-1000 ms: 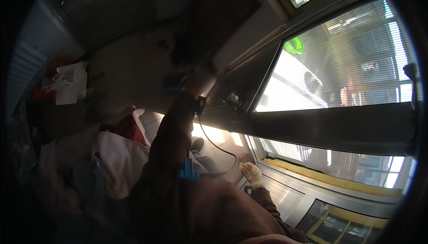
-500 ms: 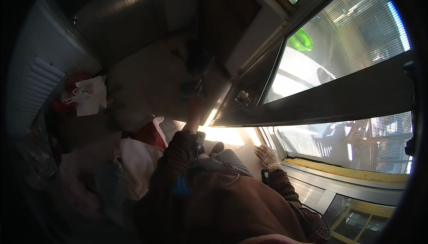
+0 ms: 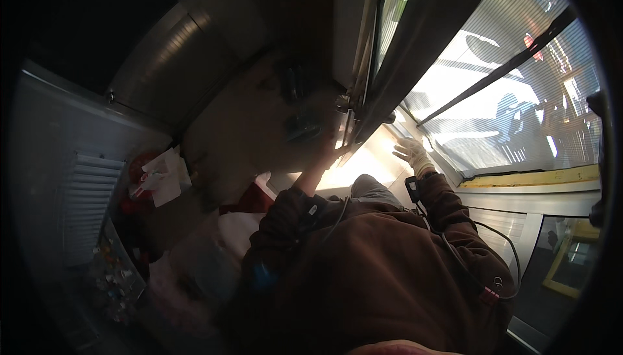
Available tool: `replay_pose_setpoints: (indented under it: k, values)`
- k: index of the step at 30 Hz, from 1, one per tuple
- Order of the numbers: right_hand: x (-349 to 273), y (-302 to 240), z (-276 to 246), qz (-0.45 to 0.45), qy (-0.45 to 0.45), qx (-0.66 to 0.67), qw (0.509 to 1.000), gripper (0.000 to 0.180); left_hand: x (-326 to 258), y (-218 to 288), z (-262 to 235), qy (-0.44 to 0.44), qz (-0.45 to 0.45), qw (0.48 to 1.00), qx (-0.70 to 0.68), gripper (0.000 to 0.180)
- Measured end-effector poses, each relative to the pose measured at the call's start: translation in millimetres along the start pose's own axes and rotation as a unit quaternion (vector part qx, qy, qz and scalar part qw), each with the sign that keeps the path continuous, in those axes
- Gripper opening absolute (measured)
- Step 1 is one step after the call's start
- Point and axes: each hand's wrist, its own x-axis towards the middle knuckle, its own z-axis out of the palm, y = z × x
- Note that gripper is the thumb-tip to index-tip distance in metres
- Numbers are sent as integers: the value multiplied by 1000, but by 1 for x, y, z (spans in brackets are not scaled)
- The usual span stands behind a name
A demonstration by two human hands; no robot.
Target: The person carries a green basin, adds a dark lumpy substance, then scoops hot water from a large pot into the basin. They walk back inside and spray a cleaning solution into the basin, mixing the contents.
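In deep shadow, my left hand [image 3: 324, 158] reaches forward at the middle, beside the dark door edge. Its fingers look closed around a slim, shiny object [image 3: 349, 126]; glare and shadow hide what kind it is. My right hand [image 3: 416, 154] wears a pale glove and is open with fingers spread, close to the lower edge of the white door frame [image 3: 448, 172]. The dark-framed door [image 3: 425, 37] with its ribbed glass stands ajar between the far room and the sunlit opening. A knob-like door fitting [image 3: 342, 102] is just beyond my left hand.
Dark slippers [image 3: 302, 128] lie on the shadowed floor ahead. On the left, white papers [image 3: 162, 176] rest over red things beside a louvred white panel [image 3: 94, 189]. Pale cloth [image 3: 237, 232] hangs near my left elbow. A cable [image 3: 516, 254] loops along my right sleeve.
My view has turned, and the door appears steeper and farther up. My left hand has moved right, toward the door edge, with the slim object. My right hand is raised, its fingers more spread.
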Motion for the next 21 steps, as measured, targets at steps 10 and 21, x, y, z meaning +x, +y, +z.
replay_pose_setpoints:
  k: [10, 21]
  values:
    - [18, -119, -63, -96, 97, 146, 980, 32, 10, 98, 27, -77, -226, 960, 148, 33]
    - [56, -260, -252, -162, 120, 119, 972, 47, -50, 73, 52, 276, -479, 833, 34, 38]
